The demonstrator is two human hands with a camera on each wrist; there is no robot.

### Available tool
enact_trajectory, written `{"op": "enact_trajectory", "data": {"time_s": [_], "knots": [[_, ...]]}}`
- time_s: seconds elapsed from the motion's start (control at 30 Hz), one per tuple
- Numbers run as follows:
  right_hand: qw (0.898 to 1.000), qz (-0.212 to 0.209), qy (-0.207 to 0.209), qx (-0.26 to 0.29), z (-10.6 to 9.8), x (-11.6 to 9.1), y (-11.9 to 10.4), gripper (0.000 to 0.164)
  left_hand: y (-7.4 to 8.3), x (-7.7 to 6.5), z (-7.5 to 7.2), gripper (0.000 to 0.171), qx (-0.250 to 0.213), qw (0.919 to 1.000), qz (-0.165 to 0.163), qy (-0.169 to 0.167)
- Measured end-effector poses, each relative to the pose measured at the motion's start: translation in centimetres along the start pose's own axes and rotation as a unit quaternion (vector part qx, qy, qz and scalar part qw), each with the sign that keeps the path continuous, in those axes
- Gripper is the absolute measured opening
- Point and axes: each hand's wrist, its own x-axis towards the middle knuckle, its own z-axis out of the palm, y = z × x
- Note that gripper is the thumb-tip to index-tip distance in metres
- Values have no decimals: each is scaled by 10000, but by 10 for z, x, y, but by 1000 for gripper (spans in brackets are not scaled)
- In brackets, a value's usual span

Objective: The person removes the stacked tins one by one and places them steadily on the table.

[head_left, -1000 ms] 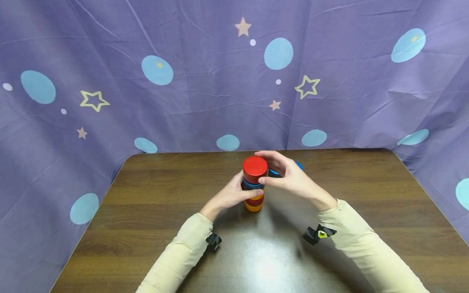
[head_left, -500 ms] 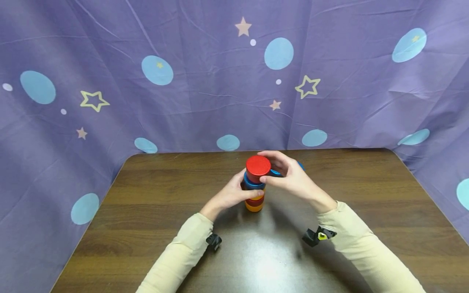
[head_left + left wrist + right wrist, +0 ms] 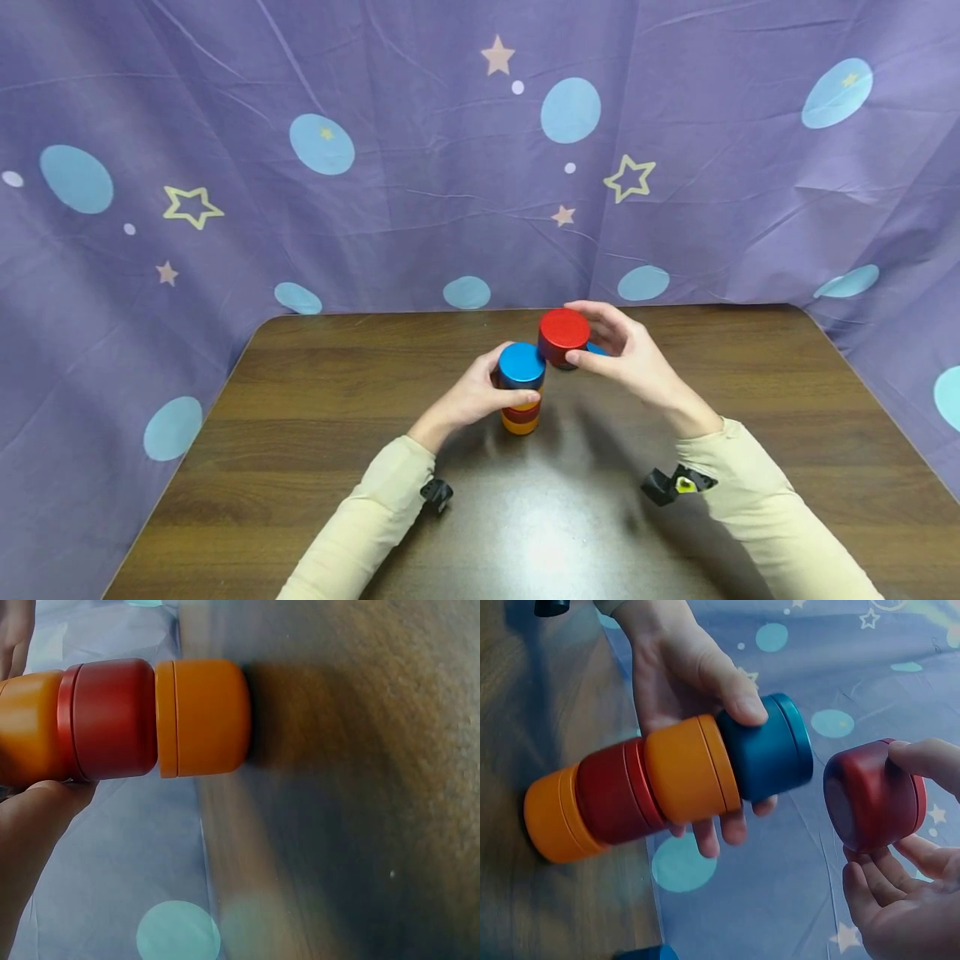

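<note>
In the head view my left hand (image 3: 468, 398) steadies a stack of small round lidded tins, gripping near its top. The blue tin (image 3: 521, 364) is uppermost, my thumb lying against it in the right wrist view. Below it come an orange tin (image 3: 692, 766), a red one (image 3: 622, 790) and a bottom orange tin (image 3: 206, 718) standing on the table. My right hand (image 3: 639, 367) pinches another red tin (image 3: 875, 796) between thumb and fingers. That tin is in the air, just right of the stack's top and apart from it in the right wrist view.
Behind my right hand another blue item (image 3: 597, 350) sits on the table, mostly hidden. The brown wooden table (image 3: 337, 475) runs back to a purple patterned curtain (image 3: 405, 225). Black cameras are strapped at the left wrist (image 3: 437, 493) and right wrist (image 3: 678, 483).
My right hand has lifted the red tin off the top of the stack and carried it to the right, uncovering the blue tin's lid. The left hand has stayed in place.
</note>
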Motion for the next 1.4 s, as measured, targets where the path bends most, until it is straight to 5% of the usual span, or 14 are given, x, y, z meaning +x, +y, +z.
{"op": "enact_trajectory", "data": {"time_s": [1.4], "knots": [[9982,234,550,-112,-54,-19,17,52,-2,-1,0,55,260,9996,-1,143]]}}
